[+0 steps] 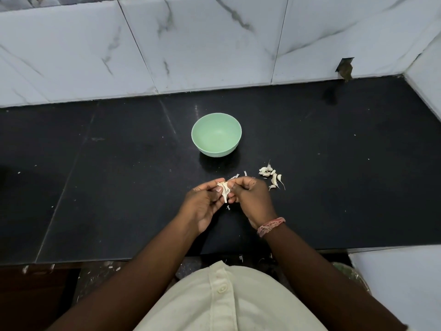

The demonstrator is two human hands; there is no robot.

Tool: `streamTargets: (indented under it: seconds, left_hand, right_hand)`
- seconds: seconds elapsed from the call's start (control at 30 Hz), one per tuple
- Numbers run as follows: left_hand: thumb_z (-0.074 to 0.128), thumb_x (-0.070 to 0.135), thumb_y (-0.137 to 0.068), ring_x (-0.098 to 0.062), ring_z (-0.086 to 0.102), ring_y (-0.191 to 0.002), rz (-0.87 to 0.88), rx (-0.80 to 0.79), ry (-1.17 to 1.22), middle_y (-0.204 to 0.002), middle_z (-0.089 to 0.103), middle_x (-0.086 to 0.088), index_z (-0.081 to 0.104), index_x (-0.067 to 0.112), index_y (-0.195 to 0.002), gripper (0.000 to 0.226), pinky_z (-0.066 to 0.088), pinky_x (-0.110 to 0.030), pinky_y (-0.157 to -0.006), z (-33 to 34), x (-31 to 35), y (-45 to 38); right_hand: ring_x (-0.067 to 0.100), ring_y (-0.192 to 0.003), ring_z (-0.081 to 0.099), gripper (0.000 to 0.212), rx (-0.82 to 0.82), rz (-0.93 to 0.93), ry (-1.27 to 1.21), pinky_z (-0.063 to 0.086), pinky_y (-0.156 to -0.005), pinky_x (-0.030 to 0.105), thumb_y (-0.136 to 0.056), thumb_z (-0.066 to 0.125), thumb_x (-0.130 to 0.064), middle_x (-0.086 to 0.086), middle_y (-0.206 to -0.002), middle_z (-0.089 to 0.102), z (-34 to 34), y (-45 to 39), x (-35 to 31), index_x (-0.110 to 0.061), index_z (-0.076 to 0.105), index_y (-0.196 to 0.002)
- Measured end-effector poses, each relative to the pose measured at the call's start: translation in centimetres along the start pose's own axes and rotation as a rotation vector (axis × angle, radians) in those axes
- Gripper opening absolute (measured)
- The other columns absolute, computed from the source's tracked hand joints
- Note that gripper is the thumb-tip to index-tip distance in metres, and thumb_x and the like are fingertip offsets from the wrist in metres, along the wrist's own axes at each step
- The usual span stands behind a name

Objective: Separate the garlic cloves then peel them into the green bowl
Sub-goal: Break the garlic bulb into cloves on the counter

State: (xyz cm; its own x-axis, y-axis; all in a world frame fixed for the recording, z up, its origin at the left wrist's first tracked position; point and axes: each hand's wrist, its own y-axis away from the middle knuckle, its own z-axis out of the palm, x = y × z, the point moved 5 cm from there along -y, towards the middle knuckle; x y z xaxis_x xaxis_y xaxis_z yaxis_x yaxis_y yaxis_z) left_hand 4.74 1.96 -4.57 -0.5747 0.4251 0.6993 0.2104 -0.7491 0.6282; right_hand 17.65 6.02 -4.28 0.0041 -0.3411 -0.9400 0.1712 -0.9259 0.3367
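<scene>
Both hands meet just above the glossy black stone counter (119, 163), working the pale, papery remnant of the garlic bulb (224, 190) between them: the left hand (202, 206) pinches it from the left with curled fingers and thumb, and the right hand (250, 199), with a pink thread band at the wrist, grips its upper right side. A small heap of separated, still-skinned white garlic cloves (270, 175) lies on the counter just right of the hands, with a few slivers of loose skin (238, 175) nearby. The round pale-green bowl (216, 134) stands beyond the hands, apart from them, and looks empty, so peeling seems not yet begun; the step in hand is probably breaking off the last cloves. To do it well, hold the stem core steady in one hand and bend each clove outward at its base with the other thumb, rather than squeezing, which could bruise it. Dropping freed cloves onto the existing heap keeps them together.
</scene>
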Motion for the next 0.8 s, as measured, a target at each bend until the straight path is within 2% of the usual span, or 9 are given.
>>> streamTargets:
  seconds: [0.17, 0.23, 0.3, 0.37, 0.43, 0.53, 0.67, 0.73, 0.8]
  left_hand:
    - [0.046, -0.011, -0.098, -0.021, 0.066, -0.085, -0.048, 0.024, 0.108, -0.091, 0.069, -0.012, 0.066, 0.004, -0.107, 0.027, 0.060, -0.023, -0.065, 0.1, -0.4, -0.3]
    - [0.047, -0.010, -0.099, -0.026, 0.061, -0.099, -0.051, 0.045, 0.141, -0.094, 0.068, -0.013, 0.065, 0.004, -0.109, 0.026, 0.060, -0.023, -0.065, -0.3, -0.5, -0.7]
    - [0.048, -0.009, -0.098, -0.027, 0.055, -0.104, -0.055, 0.062, 0.140, -0.094, 0.067, -0.012, 0.066, 0.005, -0.108, 0.025, 0.061, -0.025, -0.065, -0.6, -0.6, -1.1]
    - [0.048, -0.009, -0.097, -0.027, 0.057, -0.100, -0.066, 0.072, 0.091, -0.092, 0.067, -0.011, 0.066, 0.007, -0.110, 0.027, 0.061, -0.029, -0.070, -0.5, -0.7, -1.1]
    - [0.045, -0.008, -0.094, -0.024, 0.063, -0.087, -0.085, 0.066, 0.040, -0.089, 0.067, -0.010, 0.066, 0.007, -0.113, 0.033, 0.059, -0.035, -0.077, 0.0, -0.7, -0.8]
    - [0.036, -0.006, -0.088, -0.020, 0.062, -0.080, -0.089, 0.034, -0.040, -0.091, 0.064, -0.008, 0.068, 0.007, -0.105, 0.038, 0.057, -0.034, -0.073, 1.1, -0.3, -0.7]
    - [0.044, 0.003, -0.090, -0.010, 0.048, -0.062, 0.011, 0.004, -0.389, -0.079, 0.056, 0.002, 0.071, 0.013, -0.092, 0.029, 0.042, -0.024, -0.059, 3.2, 0.7, -1.7]
    - [0.052, 0.011, -0.094, -0.008, 0.052, -0.066, 0.218, -0.014, -0.761, -0.083, 0.061, 0.006, 0.074, 0.020, -0.097, 0.024, 0.044, -0.027, -0.063, 4.2, 1.4, -2.8]
    - [0.055, 0.005, -0.093, -0.011, 0.056, -0.078, 0.493, -0.044, -1.131, -0.097, 0.061, 0.003, 0.074, 0.023, -0.112, 0.033, 0.049, -0.026, -0.077, 5.4, 1.8, -3.5]
  right_hand:
    - [0.013, -0.070, 0.061, 0.014, -0.032, 0.186, -0.402, 0.052, -0.064, 0.025, -0.102, 0.054, -0.001, 0.002, -0.077, 0.063, -0.1, 0.3, 1.4, -0.009, 0.062, -0.096]
    - [0.015, -0.072, 0.065, 0.013, -0.008, 0.191, -0.470, 0.055, -0.064, 0.025, -0.102, 0.053, 0.000, 0.005, -0.081, 0.068, -0.8, 0.3, 1.4, -0.008, 0.062, -0.097]
    - [0.016, -0.072, 0.068, 0.010, 0.045, 0.184, -0.504, 0.058, -0.064, 0.024, -0.102, 0.054, 0.000, 0.010, -0.083, 0.070, -1.8, 0.0, 1.1, -0.002, 0.064, -0.100]
    - [0.017, -0.073, 0.067, 0.012, 0.100, 0.182, -0.535, 0.059, -0.064, 0.023, -0.102, 0.055, 0.001, 0.012, -0.082, 0.068, -2.8, -0.3, 1.1, 0.001, 0.066, -0.101]
    - [0.017, -0.079, 0.067, 0.015, 0.127, 0.182, -0.560, 0.060, -0.068, 0.023, -0.101, 0.053, 0.006, 0.012, -0.086, 0.068, -3.4, -0.6, 1.1, 0.002, 0.067, -0.104]
    - [0.018, -0.082, 0.068, 0.021, 0.185, 0.171, -0.500, 0.060, -0.074, 0.025, -0.097, 0.055, 0.013, 0.011, -0.088, 0.069, -4.3, -0.6, 1.2, 0.005, 0.065, -0.112]
    - [0.017, -0.069, 0.068, 0.013, 0.409, 0.082, -0.296, 0.060, -0.065, 0.025, -0.091, 0.066, 0.008, 0.010, -0.079, 0.071, -7.1, -0.3, 0.6, 0.001, 0.068, -0.102]
    - [0.013, -0.058, 0.066, 0.008, 0.514, 0.030, -0.148, 0.058, -0.059, 0.024, -0.091, 0.067, 0.003, 0.008, -0.073, 0.071, -8.6, -0.5, 0.2, -0.003, 0.070, -0.096]
    - [0.010, -0.051, 0.064, 0.007, 0.565, 0.020, -0.089, 0.055, -0.053, 0.025, -0.092, 0.066, 0.000, 0.008, -0.071, 0.071, -9.4, -0.9, -0.1, -0.005, 0.070, -0.093]
